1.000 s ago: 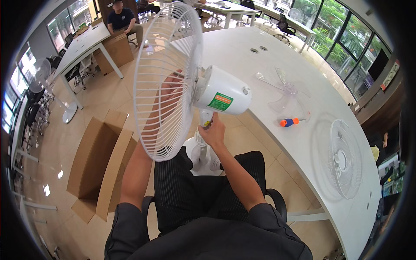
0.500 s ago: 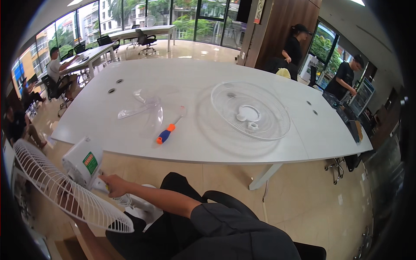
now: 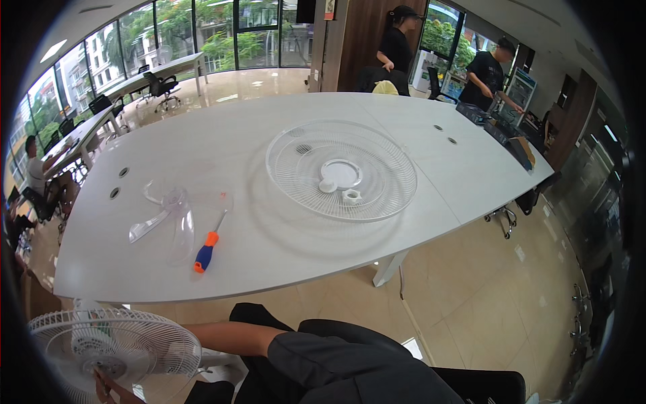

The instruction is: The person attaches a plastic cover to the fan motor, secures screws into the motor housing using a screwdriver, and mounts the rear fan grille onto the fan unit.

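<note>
At the lower left, a white fan rear grille (image 3: 178, 340) faces me, mounted on a white motor housing (image 3: 86, 330). My left hand (image 3: 108, 388) is at the grille's centre, its fingers drawn together at the hub; what lies between them is too small to make out. My right forearm (image 3: 232, 337) reaches behind the grille, and the bars hide that hand. On the table lie a clear fan blade (image 3: 180, 232) and a screwdriver (image 3: 206, 253) with a blue and orange handle. Farther right lies another round white grille (image 3: 397, 158), with a small round cap (image 3: 328, 185) and a ring nut (image 3: 351, 196) within its outline.
The white table (image 3: 222, 145) spans the middle, its near edge just beyond the fan. Dark items and a piece of cardboard (image 3: 521, 153) sit at its far right end. Two people (image 3: 397, 47) stand beyond it. A person (image 3: 37, 165) sits at the far left.
The fan has turned so its rear grille faces me, and it sits lower. My left hand has come from behind the grille to its centre; my right hand has gone out of sight. The view has shifted left.
</note>
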Demonstrator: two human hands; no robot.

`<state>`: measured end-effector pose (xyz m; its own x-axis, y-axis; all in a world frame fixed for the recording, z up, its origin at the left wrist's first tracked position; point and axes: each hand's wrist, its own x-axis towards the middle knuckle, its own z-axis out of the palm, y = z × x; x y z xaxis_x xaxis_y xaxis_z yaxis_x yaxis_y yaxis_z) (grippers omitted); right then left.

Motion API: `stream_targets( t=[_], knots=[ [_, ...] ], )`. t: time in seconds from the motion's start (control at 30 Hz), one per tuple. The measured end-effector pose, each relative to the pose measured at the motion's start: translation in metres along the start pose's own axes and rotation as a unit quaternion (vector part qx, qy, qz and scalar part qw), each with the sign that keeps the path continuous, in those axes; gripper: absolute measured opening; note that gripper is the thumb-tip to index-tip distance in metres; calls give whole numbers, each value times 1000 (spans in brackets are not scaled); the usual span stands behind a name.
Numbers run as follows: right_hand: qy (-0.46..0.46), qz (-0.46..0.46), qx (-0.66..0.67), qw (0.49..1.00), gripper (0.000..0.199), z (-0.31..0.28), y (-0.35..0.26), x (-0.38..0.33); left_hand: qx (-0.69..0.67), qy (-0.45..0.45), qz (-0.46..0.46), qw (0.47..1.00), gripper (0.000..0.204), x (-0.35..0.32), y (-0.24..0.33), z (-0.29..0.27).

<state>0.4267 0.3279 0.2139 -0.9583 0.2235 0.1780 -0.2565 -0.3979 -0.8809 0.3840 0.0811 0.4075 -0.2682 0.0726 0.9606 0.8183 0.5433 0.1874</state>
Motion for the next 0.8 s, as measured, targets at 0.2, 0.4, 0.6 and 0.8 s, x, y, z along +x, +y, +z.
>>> stream_targets(
  t=[0.2, 0.4, 0.6, 0.8],
  knots=[
    [3, -2, -40, 999, 56, -21, -3, -20, -16, 28, -13, 999, 31, 0, 27, 12],
    [-30, 1, -72, 997, 59, 8, -9, -33, 48, 11, -31, 998, 30, 7, 18, 5],
    [-58, 16, -129, 990, 61, 41, -22, -57, 24, 11, -12, 1000, 28, 3, 9, 1],
    [100, -60, 111, 987, 82, 58, -22, -113, -46, -98, -8, 994, 30, -19, -63, -5]
  ],
)
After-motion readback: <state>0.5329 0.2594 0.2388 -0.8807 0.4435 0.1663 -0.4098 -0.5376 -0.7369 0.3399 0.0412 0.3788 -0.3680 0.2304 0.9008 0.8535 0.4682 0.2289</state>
